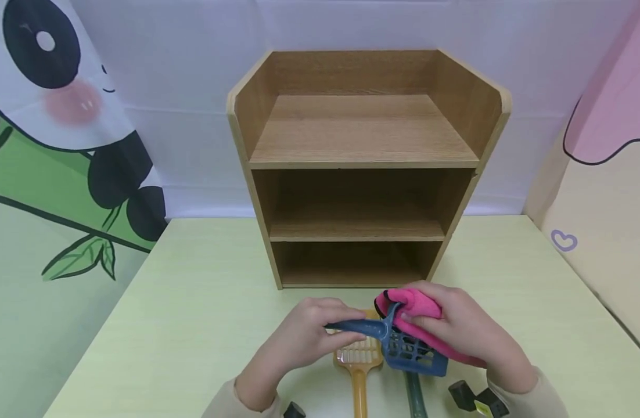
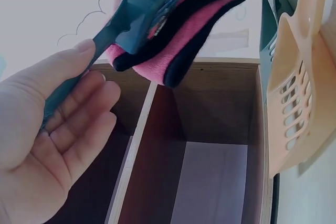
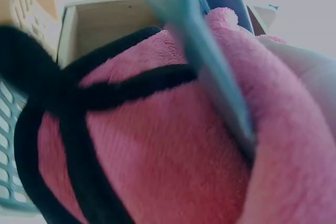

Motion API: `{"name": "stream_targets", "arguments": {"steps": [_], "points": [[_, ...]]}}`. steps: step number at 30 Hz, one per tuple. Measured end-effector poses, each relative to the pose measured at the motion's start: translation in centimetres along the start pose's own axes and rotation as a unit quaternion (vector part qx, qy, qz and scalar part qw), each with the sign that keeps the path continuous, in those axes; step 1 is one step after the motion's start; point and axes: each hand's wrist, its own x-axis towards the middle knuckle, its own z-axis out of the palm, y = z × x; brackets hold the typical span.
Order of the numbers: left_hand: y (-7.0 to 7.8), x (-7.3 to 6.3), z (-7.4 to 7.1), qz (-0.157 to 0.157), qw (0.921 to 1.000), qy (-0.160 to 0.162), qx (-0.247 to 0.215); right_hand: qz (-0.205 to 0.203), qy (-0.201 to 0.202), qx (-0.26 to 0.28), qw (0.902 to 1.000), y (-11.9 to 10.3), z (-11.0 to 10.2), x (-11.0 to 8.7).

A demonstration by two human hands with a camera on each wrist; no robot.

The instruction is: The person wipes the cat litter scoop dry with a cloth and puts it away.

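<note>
In the head view my left hand [image 1: 309, 334] pinches the handle of a blue litter scoop [image 1: 419, 361], tilted above the table. My right hand [image 1: 468, 328] holds a pink cloth [image 1: 416, 303] with black edging, folded over the scoop's rim. The left wrist view shows the scoop's handle [image 2: 107, 36] between thumb and fingers, with the cloth [image 2: 157, 69] against its basket. Up close in the right wrist view, the cloth [image 3: 157, 145] wraps the scoop's edge [image 3: 218, 72]. Beneath lie an orange litter scoop [image 1: 359, 380] and a green one [image 1: 414, 395], its basket mostly hidden in the head view.
Behind the hands stands a wooden shelf [image 1: 356, 164] with a top tray and two compartments. Small black blocks [image 1: 462, 396] lie by the right wrist, and another dark piece [image 1: 294, 410] is near the left sleeve. A pale table [image 1: 205, 290] bears everything.
</note>
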Motion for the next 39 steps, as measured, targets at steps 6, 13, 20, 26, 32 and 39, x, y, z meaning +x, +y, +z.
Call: {"name": "stream_targets", "arguments": {"steps": [6,13,20,26,32,39], "points": [[-0.1,0.0,-0.3,0.004,0.9991,0.039,0.017,0.024,0.051,0.002,0.9984,0.3,-0.7,-0.2],[-0.7,0.0,-0.4,0.062,0.9923,0.092,0.056,0.099,0.106,0.091,0.9853,0.5,-0.7,-0.1],[-1.1,0.3,-0.1,0.096,0.9816,0.147,0.076,0.213,0.159,0.231,0.9359,0.1,-0.3,0.6],[-1.4,0.5,0.4,0.119,0.9695,0.202,0.073,0.258,0.191,0.343,0.8826,-0.3,-0.1,1.1],[-1.5,0.5,1.1,0.084,0.9643,0.243,0.062,0.265,0.173,0.506,0.8024,-0.9,0.1,1.2],[-1.5,0.7,3.2,0.075,0.9571,0.276,0.051,0.217,0.178,0.640,0.7150,-2.1,1.6,1.3]]}}
